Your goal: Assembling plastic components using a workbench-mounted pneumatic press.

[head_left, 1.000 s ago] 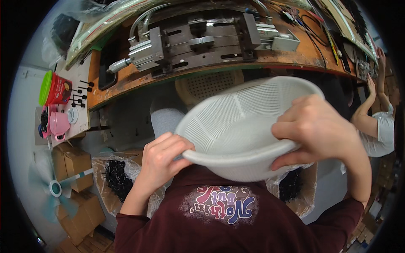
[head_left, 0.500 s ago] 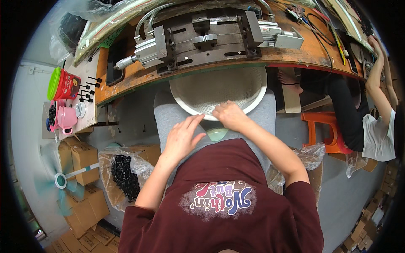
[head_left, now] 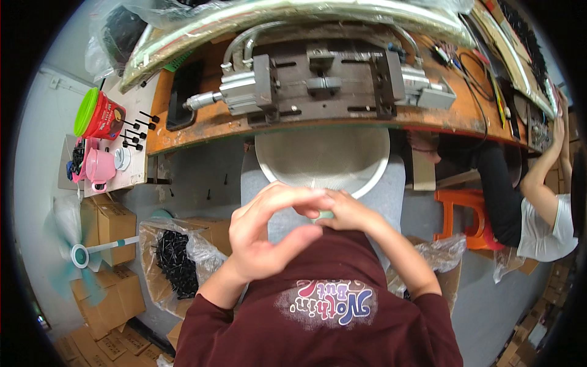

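Note:
My left hand [head_left: 263, 229] is raised over my lap, its fingers curved and the thumb held well apart, with nothing between them. Its fingertips overlap my right hand [head_left: 351, 211] in the picture, and whether the two touch I cannot tell. The right hand's fingers are mostly hidden behind the left. Just beyond both hands a white perforated basket [head_left: 262, 165] rests on my thighs, partly under the table edge. Between the hands shows a bit of a pale green object [head_left: 325, 215].
A metal clamping fixture [head_left: 324, 101] with air cylinders stands on the wooden table [head_left: 202, 131]. At left are a red bucket [head_left: 104, 119], a pink cup [head_left: 99, 166] and black stemmed parts. A bag of black parts [head_left: 174, 260] and a fan [head_left: 80, 256] stand below. A co-worker [head_left: 547, 226] sits right, near an orange stool [head_left: 455, 208].
My left hand has risen toward the camera and turned, its thumb spreading from the fingers. My right hand has drawn back from the basket rim toward my body. The view has tilted.

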Motion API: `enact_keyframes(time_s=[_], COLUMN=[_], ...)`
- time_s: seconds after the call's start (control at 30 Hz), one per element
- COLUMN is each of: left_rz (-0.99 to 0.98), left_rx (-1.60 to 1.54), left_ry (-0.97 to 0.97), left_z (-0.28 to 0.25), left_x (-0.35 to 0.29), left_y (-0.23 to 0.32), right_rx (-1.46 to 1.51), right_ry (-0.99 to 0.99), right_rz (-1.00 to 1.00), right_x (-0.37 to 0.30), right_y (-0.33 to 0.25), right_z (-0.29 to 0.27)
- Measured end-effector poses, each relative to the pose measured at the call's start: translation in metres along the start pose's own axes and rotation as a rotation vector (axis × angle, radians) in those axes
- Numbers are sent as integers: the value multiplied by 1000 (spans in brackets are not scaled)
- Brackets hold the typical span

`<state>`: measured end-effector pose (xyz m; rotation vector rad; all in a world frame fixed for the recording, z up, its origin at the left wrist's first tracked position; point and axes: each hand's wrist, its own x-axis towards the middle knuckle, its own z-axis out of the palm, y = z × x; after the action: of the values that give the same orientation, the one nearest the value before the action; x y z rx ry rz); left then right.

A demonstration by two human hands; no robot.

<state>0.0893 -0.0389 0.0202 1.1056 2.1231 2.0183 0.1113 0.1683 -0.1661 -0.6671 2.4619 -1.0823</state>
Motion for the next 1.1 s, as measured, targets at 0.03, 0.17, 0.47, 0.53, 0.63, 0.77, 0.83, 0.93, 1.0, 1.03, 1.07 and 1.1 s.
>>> enact_keyframes(time_s=[0.03, 0.17, 0.47, 0.53, 0.63, 0.77, 0.83, 0.93, 1.0, 1.03, 1.07, 1.1], left_rz=[112, 527, 748, 756, 774, 779, 802, 800, 814, 814, 812, 801], left_rx=[26, 231, 274, 287, 336, 327, 338, 369, 385, 391, 407, 412], left_ry=[21, 234, 238, 238, 251, 238, 257, 259, 252, 253, 256, 263], left_z=[-4, -6, 41, 50, 41, 42, 42, 43, 46, 45, 43, 40], left_x=[6, 31, 43, 42, 50, 50, 58, 57, 62, 62, 62, 61], left_y=[5, 21, 17, 13, 1, -1, -4, -3, -4, -4, -4, -10], right_rx=[68, 358, 596, 640, 681, 699, 715, 686, 499, 376, 247, 100], right_ry=[131, 659, 1190, 1214, 1255, 1290, 1296, 1290, 1244, 1218, 1187, 1158], right_rz=[-4, -370, -1285, -1374, -1490, -1552, -1634, -1638, -1466, -1361, -1250, -1117], right_x=[-5, -24, -9, -15, 3, 0, 2, 4, -2, -2, -2, 3], right_y=[-12, -126, -244, -246, -242, -250, -251, -247, -218, -202, -185, -162], right_z=[-5, -87, -145, -146, -147, -138, -143, -134, -120, -111, -105, -98])
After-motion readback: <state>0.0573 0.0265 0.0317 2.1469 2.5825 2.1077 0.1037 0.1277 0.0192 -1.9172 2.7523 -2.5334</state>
